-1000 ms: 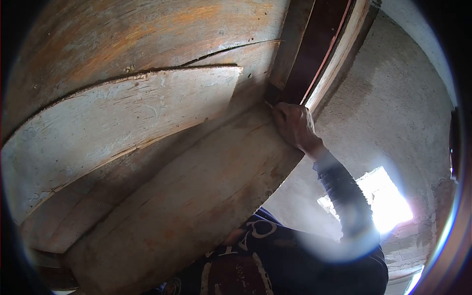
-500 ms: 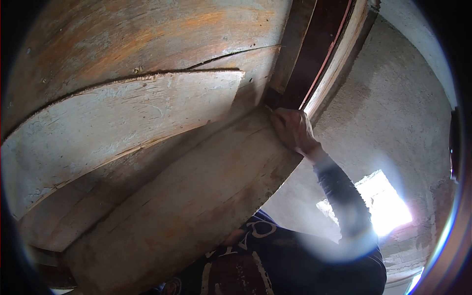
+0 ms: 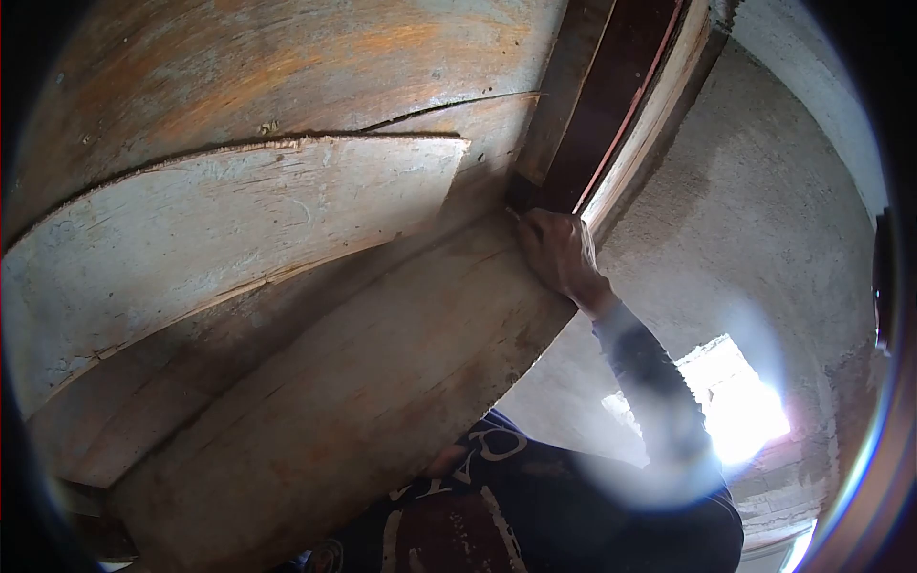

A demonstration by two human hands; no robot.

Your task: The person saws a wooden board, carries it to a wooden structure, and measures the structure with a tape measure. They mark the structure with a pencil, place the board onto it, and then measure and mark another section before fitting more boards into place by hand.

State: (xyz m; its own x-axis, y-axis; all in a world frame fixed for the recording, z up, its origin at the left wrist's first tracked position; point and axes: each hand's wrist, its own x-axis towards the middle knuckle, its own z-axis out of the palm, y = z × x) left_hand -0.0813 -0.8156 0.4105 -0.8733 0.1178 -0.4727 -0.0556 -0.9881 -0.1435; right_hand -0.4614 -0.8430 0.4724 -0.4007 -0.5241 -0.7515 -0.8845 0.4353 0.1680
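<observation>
My right hand [image 3: 559,250] is closed on the upper right end of a long, worn wooden board [image 3: 353,363]. Its knuckles lie close to a dark red strip of the frame [image 3: 602,105]. The board slants from that corner down to the lower left, in front of my dark printed shirt [image 3: 544,497]. Of my left hand no fingers show; a small patch of skin [image 3: 446,462] appears at the board's lower edge, and the rest is hidden behind the board.
A pale plywood piece [image 3: 239,229] with splintered edges lies against a larger stained panel [image 3: 315,67] with a crack. On the right is a rough grey concrete surface [image 3: 755,191] with a bright opening [image 3: 735,396].
The whole view has shifted slightly, so the board, my right hand and the frame appear a little farther left. My right hand keeps its hold on the board's end.
</observation>
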